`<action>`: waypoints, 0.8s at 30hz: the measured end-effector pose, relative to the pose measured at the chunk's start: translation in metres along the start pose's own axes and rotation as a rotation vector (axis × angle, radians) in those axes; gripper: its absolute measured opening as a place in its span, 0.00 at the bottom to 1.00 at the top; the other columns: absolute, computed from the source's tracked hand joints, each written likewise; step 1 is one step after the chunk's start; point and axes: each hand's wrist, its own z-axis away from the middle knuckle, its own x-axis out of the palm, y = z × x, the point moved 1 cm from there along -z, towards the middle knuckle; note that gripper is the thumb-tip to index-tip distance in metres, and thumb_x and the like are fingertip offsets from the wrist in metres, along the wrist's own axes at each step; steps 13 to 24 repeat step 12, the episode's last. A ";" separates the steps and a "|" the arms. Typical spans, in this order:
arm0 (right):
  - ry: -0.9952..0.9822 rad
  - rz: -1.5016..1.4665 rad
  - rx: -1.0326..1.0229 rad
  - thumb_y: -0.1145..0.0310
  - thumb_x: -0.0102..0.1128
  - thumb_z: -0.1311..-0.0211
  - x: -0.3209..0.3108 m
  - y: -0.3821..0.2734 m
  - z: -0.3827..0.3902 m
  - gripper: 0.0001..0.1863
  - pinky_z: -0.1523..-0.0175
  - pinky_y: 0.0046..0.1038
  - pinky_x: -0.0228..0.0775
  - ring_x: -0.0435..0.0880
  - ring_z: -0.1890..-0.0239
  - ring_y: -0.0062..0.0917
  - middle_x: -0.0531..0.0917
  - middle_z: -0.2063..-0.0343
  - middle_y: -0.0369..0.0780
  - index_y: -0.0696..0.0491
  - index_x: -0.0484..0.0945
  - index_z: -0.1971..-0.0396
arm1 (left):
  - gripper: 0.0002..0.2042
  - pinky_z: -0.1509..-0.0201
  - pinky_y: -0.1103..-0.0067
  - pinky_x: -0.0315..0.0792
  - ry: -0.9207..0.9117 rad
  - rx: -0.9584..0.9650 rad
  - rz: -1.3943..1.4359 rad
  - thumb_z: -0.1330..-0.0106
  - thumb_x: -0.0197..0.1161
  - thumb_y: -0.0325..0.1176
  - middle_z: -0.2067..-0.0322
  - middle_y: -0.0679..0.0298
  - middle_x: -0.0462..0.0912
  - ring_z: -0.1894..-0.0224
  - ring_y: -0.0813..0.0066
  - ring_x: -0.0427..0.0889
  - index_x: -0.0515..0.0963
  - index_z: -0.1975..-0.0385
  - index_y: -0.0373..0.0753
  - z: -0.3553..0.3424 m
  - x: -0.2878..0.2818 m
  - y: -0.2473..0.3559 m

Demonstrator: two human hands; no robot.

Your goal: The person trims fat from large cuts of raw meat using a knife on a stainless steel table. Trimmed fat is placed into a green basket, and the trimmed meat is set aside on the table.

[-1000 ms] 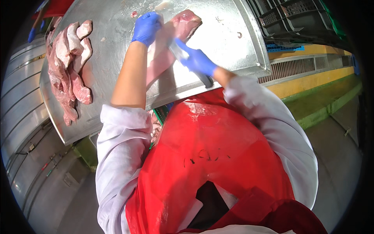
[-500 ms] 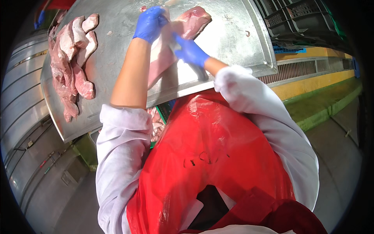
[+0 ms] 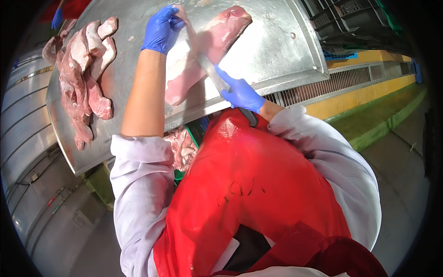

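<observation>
A long pink slab of raw meat (image 3: pixel 220 39) lies slantwise on a metal table (image 3: pixel 277 57). My left hand (image 3: pixel 160 31), in a blue glove, is closed on the upper end of a pale strip of meat (image 3: pixel 188 28) and holds it raised over the slab's left side. In my gloved right hand (image 3: pixel 242 94) is a knife (image 3: pixel 213 76) with a dark handle. Its blade points up and left, its tip by the lower end of the strip; whether it touches the slab I cannot tell.
Several trimmed meat pieces (image 3: pixel 82 64) are heaped on the table's left side. Below the front edge stands a green-edged container of meat scraps (image 3: pixel 182 147). Dark plastic crates (image 3: pixel 355 21) are at the upper right. Another person's blue-gloved hand (image 3: pixel 57 18) shows at the upper left.
My left hand has moved left, drawing the strip away from the slab. My right hand has come down and right with the knife, and the blade now shows clearly.
</observation>
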 end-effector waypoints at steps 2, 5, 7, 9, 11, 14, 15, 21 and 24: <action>-0.144 -0.089 0.223 0.70 0.50 0.38 -0.012 -0.026 -0.004 0.42 0.66 0.33 0.81 0.86 0.77 0.34 0.85 0.70 0.51 0.46 0.49 0.23 | 0.03 0.71 0.79 0.69 0.015 0.045 0.038 0.34 0.62 0.27 0.77 0.69 0.70 0.76 0.80 0.67 0.77 0.65 0.36 0.011 -0.006 0.005; -0.055 -0.011 0.214 0.70 0.50 0.38 -0.011 -0.028 -0.073 0.42 0.66 0.32 0.81 0.86 0.76 0.33 0.86 0.70 0.50 0.47 0.48 0.23 | 0.02 0.72 0.81 0.69 0.008 0.078 0.030 0.32 0.61 0.28 0.79 0.69 0.72 0.78 0.81 0.69 0.77 0.68 0.39 0.026 0.028 0.013; -0.003 -0.026 0.176 0.70 0.49 0.38 0.001 -0.020 -0.081 0.42 0.67 0.31 0.81 0.85 0.77 0.33 0.86 0.66 0.50 0.47 0.48 0.23 | 0.05 0.74 0.81 0.69 0.043 0.108 0.031 0.31 0.60 0.28 0.80 0.70 0.72 0.79 0.81 0.69 0.77 0.70 0.41 0.037 0.031 0.019; -0.014 -0.299 0.142 0.64 0.51 0.36 0.009 -0.032 -0.070 0.41 0.56 0.29 0.69 0.76 0.64 0.31 0.78 0.53 0.48 0.46 0.49 0.23 | 0.05 0.75 0.80 0.68 0.098 0.145 0.064 0.32 0.61 0.29 0.82 0.71 0.69 0.81 0.80 0.68 0.76 0.71 0.42 0.038 0.010 0.027; -0.067 -0.804 0.122 0.50 0.55 0.32 0.013 -0.061 -0.030 0.42 0.32 0.27 0.43 0.58 0.36 0.27 0.61 0.33 0.45 0.43 0.49 0.22 | 0.05 0.75 0.79 0.68 0.105 0.139 0.115 0.32 0.61 0.30 0.83 0.71 0.69 0.80 0.81 0.68 0.76 0.70 0.40 0.042 -0.010 0.035; -0.069 -0.800 0.124 0.50 0.55 0.32 0.015 -0.063 -0.029 0.42 0.32 0.27 0.43 0.58 0.36 0.27 0.61 0.33 0.45 0.43 0.49 0.22 | 0.04 0.74 0.79 0.68 0.092 0.136 0.134 0.32 0.62 0.30 0.83 0.71 0.69 0.80 0.81 0.68 0.76 0.70 0.40 0.045 -0.012 0.039; -0.069 -0.800 0.124 0.50 0.55 0.32 0.015 -0.063 -0.029 0.42 0.32 0.27 0.43 0.58 0.36 0.27 0.61 0.33 0.45 0.43 0.49 0.22 | 0.04 0.74 0.79 0.68 0.092 0.136 0.134 0.32 0.62 0.30 0.83 0.71 0.69 0.80 0.81 0.68 0.76 0.70 0.40 0.045 -0.012 0.039; -0.069 -0.800 0.124 0.50 0.55 0.32 0.015 -0.063 -0.029 0.42 0.32 0.27 0.43 0.58 0.36 0.27 0.61 0.33 0.45 0.43 0.49 0.22 | 0.04 0.74 0.79 0.68 0.092 0.136 0.134 0.32 0.62 0.30 0.83 0.71 0.69 0.80 0.81 0.68 0.76 0.70 0.40 0.045 -0.012 0.039; -0.069 -0.800 0.124 0.50 0.55 0.32 0.015 -0.063 -0.029 0.42 0.32 0.27 0.43 0.58 0.36 0.27 0.61 0.33 0.45 0.43 0.49 0.22 | 0.04 0.74 0.79 0.68 0.092 0.136 0.134 0.32 0.62 0.30 0.83 0.71 0.69 0.80 0.81 0.68 0.76 0.70 0.40 0.045 -0.012 0.039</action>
